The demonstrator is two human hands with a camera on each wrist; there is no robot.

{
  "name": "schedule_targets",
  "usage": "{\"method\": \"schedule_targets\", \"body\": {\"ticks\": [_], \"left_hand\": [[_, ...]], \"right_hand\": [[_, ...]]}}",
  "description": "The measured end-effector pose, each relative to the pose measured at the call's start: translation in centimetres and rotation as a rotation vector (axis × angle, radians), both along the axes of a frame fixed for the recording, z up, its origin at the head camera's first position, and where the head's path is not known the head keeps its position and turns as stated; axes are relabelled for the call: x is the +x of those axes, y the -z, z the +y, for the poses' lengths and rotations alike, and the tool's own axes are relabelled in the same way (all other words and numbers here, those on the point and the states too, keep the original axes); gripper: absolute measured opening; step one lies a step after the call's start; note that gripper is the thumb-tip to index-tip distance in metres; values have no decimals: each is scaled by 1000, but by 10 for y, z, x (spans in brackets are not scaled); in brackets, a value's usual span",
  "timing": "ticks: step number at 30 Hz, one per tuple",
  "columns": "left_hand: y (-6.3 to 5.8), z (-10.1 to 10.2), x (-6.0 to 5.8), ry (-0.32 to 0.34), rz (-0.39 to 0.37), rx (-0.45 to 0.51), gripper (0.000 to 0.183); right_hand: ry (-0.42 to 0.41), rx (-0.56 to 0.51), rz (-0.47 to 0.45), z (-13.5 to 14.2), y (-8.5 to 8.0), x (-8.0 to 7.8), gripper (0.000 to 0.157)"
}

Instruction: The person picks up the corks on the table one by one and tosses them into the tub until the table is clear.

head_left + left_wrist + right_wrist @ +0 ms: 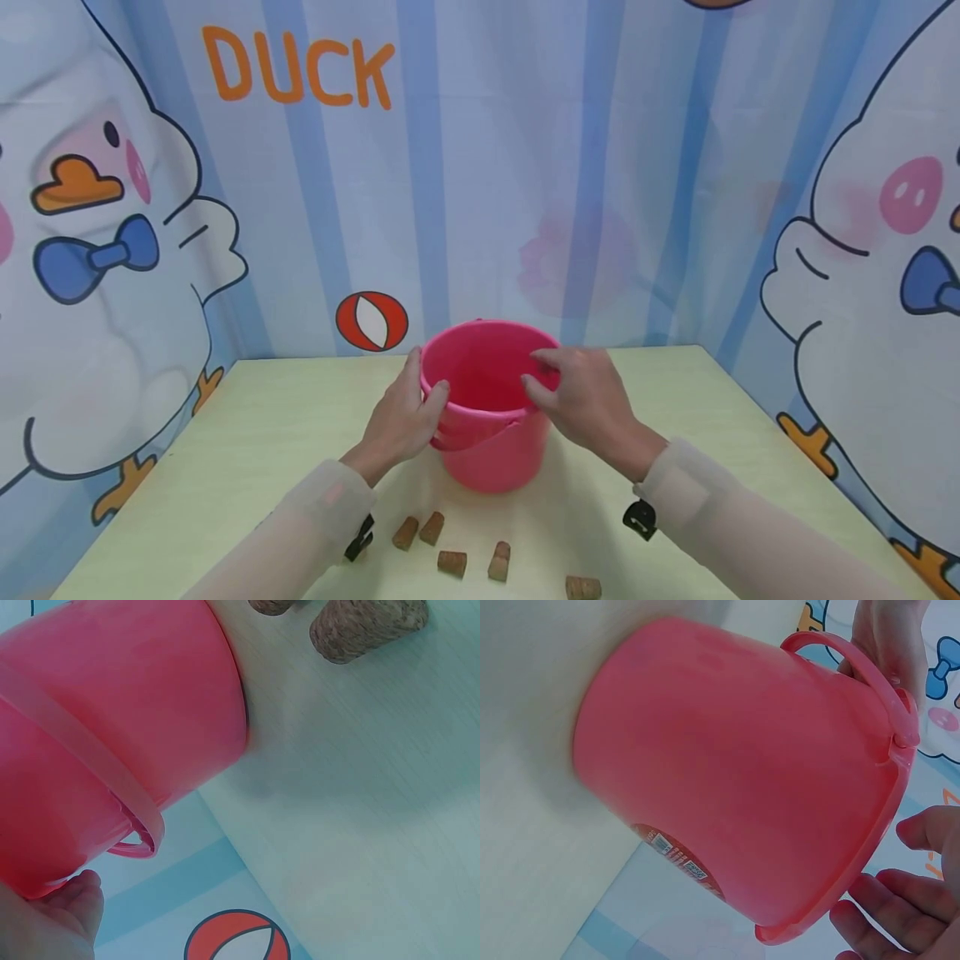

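Note:
A pink plastic bucket (491,454) stands upright on the table, with its opening toward me and its handle (480,433) hanging down at the front. My left hand (401,417) holds the bucket's rim at the left, thumb over the front edge; in the left wrist view, fingertips (86,889) lie against the rim. At the right side, my right hand (592,400) has its thumb and index finger apart over the rim. The right wrist view shows the right fingers (900,911) right at the rim, with the thumb separated from them and nothing between.
Several brown corks lie on the pale table (300,467) in front of the bucket, among them a left cork (406,533), a middle cork (452,562) and a right cork (582,587). A duck-printed curtain (495,167) hangs behind the table and along both sides.

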State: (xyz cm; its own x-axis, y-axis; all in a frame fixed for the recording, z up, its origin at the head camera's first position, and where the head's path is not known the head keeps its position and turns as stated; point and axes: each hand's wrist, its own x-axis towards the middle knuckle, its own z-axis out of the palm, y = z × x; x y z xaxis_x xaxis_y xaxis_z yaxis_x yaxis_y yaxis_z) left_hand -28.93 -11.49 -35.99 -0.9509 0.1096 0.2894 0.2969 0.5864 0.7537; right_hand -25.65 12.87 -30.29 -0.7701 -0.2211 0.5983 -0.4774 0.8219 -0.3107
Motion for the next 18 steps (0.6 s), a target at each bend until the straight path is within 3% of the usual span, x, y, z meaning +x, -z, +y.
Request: {"method": "schedule_targets", "body": {"ticks": [18], "left_hand": [[-1, 0, 1, -3, 2, 2, 87]], "right_hand": [[-28, -40, 50, 9, 2, 18, 36]]}}
